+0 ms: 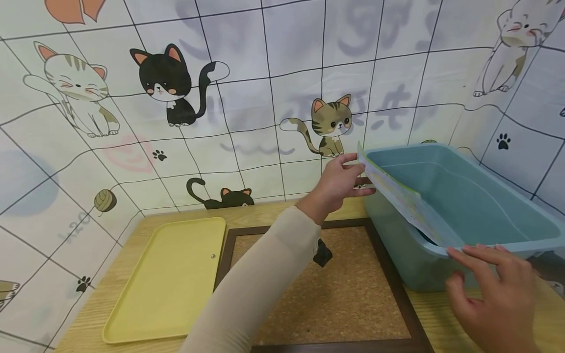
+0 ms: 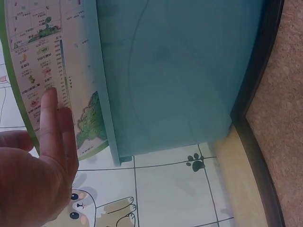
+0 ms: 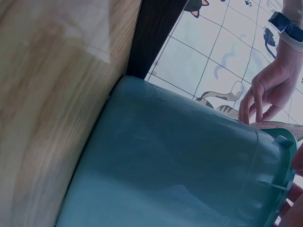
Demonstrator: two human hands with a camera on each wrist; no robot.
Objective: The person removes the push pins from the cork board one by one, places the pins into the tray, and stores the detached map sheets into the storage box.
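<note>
A printed map sheet (image 1: 397, 198) with a green border leans on the blue plastic bin's left rim in the head view. Small pictures, text and a scale bar cover the map sheet (image 2: 45, 71) in the left wrist view. My left hand (image 1: 337, 184) holds it by the edge, thumb on one side and fingers on the other. At the bin's near corner my right hand (image 1: 496, 289) rests its fingertips on the rim, close to the sheet's lower end. The bin (image 1: 481, 196) stands at the right; its outer wall fills much of the right wrist view.
A cork board (image 1: 348, 294) with a dark frame lies on the wooden table left of the bin, partly behind my left sleeve. Farther left lies a yellow tray (image 1: 176, 274). A wall covering with cartoon cats (image 1: 331, 122) rises behind and at both sides.
</note>
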